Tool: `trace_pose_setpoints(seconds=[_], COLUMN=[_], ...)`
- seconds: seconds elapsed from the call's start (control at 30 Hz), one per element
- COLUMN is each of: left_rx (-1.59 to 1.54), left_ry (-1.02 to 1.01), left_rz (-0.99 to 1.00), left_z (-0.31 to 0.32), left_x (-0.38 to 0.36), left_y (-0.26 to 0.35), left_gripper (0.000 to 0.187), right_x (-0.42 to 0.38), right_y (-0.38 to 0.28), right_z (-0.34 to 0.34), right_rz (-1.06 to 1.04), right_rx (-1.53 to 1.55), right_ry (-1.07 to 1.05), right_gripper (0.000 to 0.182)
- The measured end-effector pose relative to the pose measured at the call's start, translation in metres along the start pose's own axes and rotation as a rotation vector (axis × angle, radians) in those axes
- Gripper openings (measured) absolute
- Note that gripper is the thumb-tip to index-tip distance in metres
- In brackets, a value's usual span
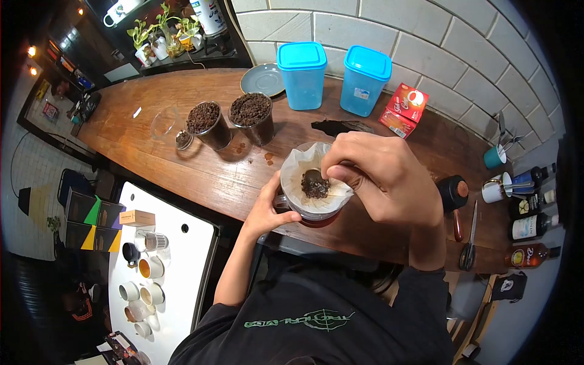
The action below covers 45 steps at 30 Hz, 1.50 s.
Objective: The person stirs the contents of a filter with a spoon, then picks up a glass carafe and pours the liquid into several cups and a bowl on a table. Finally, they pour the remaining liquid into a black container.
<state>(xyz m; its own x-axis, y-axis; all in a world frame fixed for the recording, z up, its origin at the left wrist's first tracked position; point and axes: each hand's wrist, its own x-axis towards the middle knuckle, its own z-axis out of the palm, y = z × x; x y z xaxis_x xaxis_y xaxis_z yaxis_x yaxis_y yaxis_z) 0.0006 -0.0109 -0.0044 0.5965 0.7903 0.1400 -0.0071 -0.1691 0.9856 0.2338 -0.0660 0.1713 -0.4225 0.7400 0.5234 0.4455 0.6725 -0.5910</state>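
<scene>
A white paper filter [295, 170] lines a clear coffee dripper [313, 214] in front of me, with dark wet coffee grounds [315, 187] at its bottom. My left hand [267, 210] is closed around the dripper's left side, thumb along the near edge. Above the filter's right side, my right hand [383, 176] is closed in a pinch, fingertips inside the rim. It holds what looks like a small spoon [312, 175], its bowl by the grounds and its handle mostly hidden. Two glasses heaped with dark grounds, one nearer [208, 125] and one [252, 118] beside it, stand to the left.
Blue-lidded containers [302, 79] and a red box [404, 109] stand along the tiled wall. A grey saucer [263, 80] lies behind the glasses. Scissors [468, 246], bottles [529, 227] and a utensil cup [494, 157] are at right. Several cups [152, 267] occupy the white table.
</scene>
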Motion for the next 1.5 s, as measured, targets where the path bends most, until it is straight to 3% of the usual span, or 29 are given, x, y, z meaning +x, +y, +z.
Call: trace_pose_setpoints(seconds=[0.4,0.5,0.67,0.97,1.2,1.27,1.5], left_rx=[0.008,0.007,0.014,-0.038,-0.038,-0.025,-0.050], left_ry=[0.004,0.001,0.003,-0.012,-0.014,-0.013,-0.015], left_rz=[0.007,-0.005,-0.013,-0.029,-0.043,-0.039,-0.040], left_z=[0.000,-0.001,-0.001,-0.001,-0.002,-0.002,-0.002], left_x=[0.000,0.000,-0.001,-0.001,-0.001,-0.002,-0.001], left_y=[-0.003,-0.002,-0.004,-0.001,-0.007,-0.009,-0.010], left_gripper=[0.106,0.106,0.107,0.105,0.114,0.116,0.117], right_x=[-0.001,-0.003,-0.002,-0.003,-0.003,-0.003,-0.003], right_y=[-0.002,-0.003,-0.012,-0.005,-0.010,-0.010,-0.007], right_z=[-0.002,0.002,-0.008,-0.002,-0.004,-0.006,-0.002], right_rz=[0.021,-0.017,0.027,0.017,0.029,0.010,0.042], right_rx=[-0.036,0.001,0.097,0.015,0.035,0.086,0.012], right_ry=[-0.052,0.045,-0.074,-0.076,0.008,-0.100,-0.011], right_gripper=[0.014,0.004,0.009,0.008,0.009,0.012,0.010])
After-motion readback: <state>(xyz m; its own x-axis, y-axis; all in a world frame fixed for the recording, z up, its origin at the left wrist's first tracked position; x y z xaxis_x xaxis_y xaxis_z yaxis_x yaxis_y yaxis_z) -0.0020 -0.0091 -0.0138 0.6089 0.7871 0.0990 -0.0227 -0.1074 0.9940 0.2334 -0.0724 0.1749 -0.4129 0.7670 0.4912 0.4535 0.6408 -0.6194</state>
